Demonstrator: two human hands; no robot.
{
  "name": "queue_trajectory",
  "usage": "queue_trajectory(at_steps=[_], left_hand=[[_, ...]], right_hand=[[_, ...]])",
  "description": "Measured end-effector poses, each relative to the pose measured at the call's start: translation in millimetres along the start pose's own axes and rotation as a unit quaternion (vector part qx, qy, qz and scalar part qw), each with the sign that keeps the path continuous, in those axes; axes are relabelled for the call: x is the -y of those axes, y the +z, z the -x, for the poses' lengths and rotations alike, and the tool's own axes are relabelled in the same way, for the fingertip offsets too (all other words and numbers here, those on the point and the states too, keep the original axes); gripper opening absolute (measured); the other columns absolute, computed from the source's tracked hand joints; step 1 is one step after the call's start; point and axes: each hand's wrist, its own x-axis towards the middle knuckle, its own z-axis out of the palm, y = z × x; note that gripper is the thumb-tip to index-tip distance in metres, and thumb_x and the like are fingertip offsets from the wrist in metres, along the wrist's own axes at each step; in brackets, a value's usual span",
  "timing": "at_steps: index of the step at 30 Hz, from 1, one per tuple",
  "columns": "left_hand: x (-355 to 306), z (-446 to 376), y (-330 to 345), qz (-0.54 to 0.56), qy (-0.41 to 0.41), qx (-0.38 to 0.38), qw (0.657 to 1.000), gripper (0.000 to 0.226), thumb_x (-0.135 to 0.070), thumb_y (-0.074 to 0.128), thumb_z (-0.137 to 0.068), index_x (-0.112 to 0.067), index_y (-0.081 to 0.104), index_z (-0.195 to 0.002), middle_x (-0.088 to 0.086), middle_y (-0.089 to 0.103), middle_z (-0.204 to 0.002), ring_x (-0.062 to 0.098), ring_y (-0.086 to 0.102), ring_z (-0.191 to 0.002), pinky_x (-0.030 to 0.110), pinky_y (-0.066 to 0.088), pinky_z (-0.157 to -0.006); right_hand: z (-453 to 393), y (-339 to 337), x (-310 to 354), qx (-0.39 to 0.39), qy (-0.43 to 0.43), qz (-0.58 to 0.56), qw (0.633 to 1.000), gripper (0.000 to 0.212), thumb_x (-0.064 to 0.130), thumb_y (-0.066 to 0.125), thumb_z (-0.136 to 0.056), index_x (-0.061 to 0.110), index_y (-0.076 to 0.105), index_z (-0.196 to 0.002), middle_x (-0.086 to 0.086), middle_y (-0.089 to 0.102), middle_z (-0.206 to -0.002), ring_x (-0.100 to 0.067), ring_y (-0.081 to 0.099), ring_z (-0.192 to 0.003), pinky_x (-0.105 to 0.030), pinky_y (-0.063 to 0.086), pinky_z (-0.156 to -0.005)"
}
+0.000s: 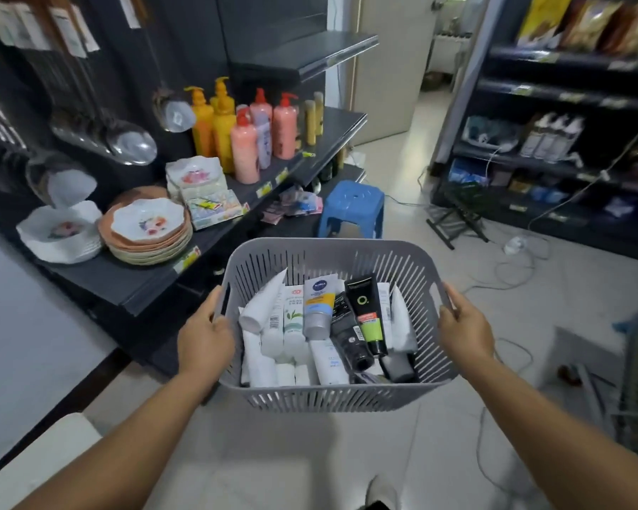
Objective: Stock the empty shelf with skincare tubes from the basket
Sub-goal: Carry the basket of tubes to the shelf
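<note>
skincare tubes (pixel 319 318) look light, soft and slick; i'd pinch one mid-body. my left hand (pixel 205 334) and right hand (pixel 465 325) each grip the grey basket's (pixel 332 397) handles.

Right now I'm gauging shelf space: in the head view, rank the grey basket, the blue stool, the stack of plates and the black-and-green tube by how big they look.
1. grey basket, nearest the camera, so flattered
2. stack of plates and blue stool look alike; the stool stands farther off, so unranked
3. black-and-green tube
</note>
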Motion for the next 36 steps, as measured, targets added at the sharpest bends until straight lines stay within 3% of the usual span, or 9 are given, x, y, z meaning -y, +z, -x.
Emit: queue_trajectory(at_steps=[6,11,15,20,22,26,32,36], left_hand=[[-77.3,-50.6,96.2,0.003,0.016,0.016,1.000,0.055,-0.008,0.041,-0.092,-0.030,0.043,-0.142,0.007,0.061,-0.129,0.028,0.062,-0.094,0.036,0.048,-0.078],[-131.7,-94.7,155.6,0.010,0.016,0.016,1.000,0.055,-0.006,0.042,-0.093,-0.029,0.043,-0.142,0.007,0.066,-0.111,0.024,0.059,-0.077,0.033,0.043,-0.066],[-164.2,-141.9,196.9,0.006,0.021,0.023,0.999,0.054,-0.008,0.041,-0.093,-0.032,0.043,-0.142,0.006,0.062,-0.127,0.030,0.061,-0.088,0.039,0.050,-0.077],[-198.7,-221.4,250.3,-0.004,0.011,0.032,0.999,0.053,-0.012,0.043,-0.093,-0.032,0.043,-0.142,0.004,0.059,-0.132,0.030,0.061,-0.103,0.044,0.052,-0.089],[-212.4,-254.3,272.6,0.003,0.005,0.040,0.999,0.053,-0.012,0.043,-0.092,-0.033,0.044,-0.141,0.003,0.059,-0.132,0.027,0.061,-0.101,0.042,0.051,-0.089],[-241.7,-316.4,311.9,0.018,0.005,0.059,0.998,0.053,-0.010,0.040,-0.094,-0.032,0.042,-0.142,0.003,0.061,-0.127,0.018,0.060,-0.081,0.034,0.050,-0.073],[-282.3,-393.2,356.6,0.006,0.017,0.064,0.998,0.054,-0.007,0.042,-0.092,-0.026,0.044,-0.142,0.009,0.057,-0.135,0.034,0.058,-0.109,0.043,0.049,-0.091],[-305.2,-434.2,386.8,-0.016,0.009,0.049,0.999,0.055,-0.006,0.042,-0.092,-0.026,0.043,-0.143,0.008,0.055,-0.137,0.033,0.056,-0.113,0.043,0.047,-0.095]], right_hand=[[-114.7,-40.8,-14.7,-0.018,0.021,0.000,1.000,0.043,0.024,0.039,-0.098,0.044,0.047,-0.136,-0.006,0.067,-0.101,-0.028,0.061,-0.082,-0.038,0.051,-0.071],[-204.1,-60.8,-11.1,-0.025,0.028,0.000,0.999,0.042,0.025,0.041,-0.099,0.043,0.047,-0.136,-0.009,0.068,-0.110,-0.029,0.062,-0.084,-0.039,0.053,-0.073],[-267.9,-59.6,-6.3,-0.032,0.039,-0.008,0.999,0.042,0.026,0.041,-0.099,0.042,0.047,-0.137,-0.005,0.068,-0.114,-0.027,0.063,-0.086,-0.035,0.051,-0.073],[-354.1,-42.3,7.8,-0.040,0.043,-0.010,0.998,0.041,0.026,0.041,-0.099,0.043,0.047,-0.136,-0.003,0.068,-0.111,-0.024,0.061,-0.083,-0.035,0.052,-0.074],[-389.3,-34.1,15.2,-0.045,0.048,-0.006,0.998,0.042,0.026,0.041,-0.100,0.044,0.045,-0.137,-0.003,0.068,-0.108,-0.024,0.062,-0.082,-0.035,0.053,-0.072],[-460.9,-23.3,35.0,-0.058,0.057,0.002,0.997,0.042,0.026,0.040,-0.100,0.046,0.044,-0.137,-0.004,0.063,-0.093,-0.024,0.061,-0.074,-0.036,0.052,-0.068],[-555.7,-11.4,59.4,-0.058,0.060,0.016,0.996,0.043,0.025,0.040,-0.100,0.046,0.043,-0.137,-0.004,0.063,-0.091,-0.026,0.062,-0.069,-0.032,0.048,-0.059],[-621.2,1.2,68.5,-0.037,0.044,0.024,0.998,0.044,0.023,0.039,-0.100,0.044,0.044,-0.137,-0.007,0.065,-0.101,-0.026,0.060,-0.073,-0.031,0.045,-0.062]])
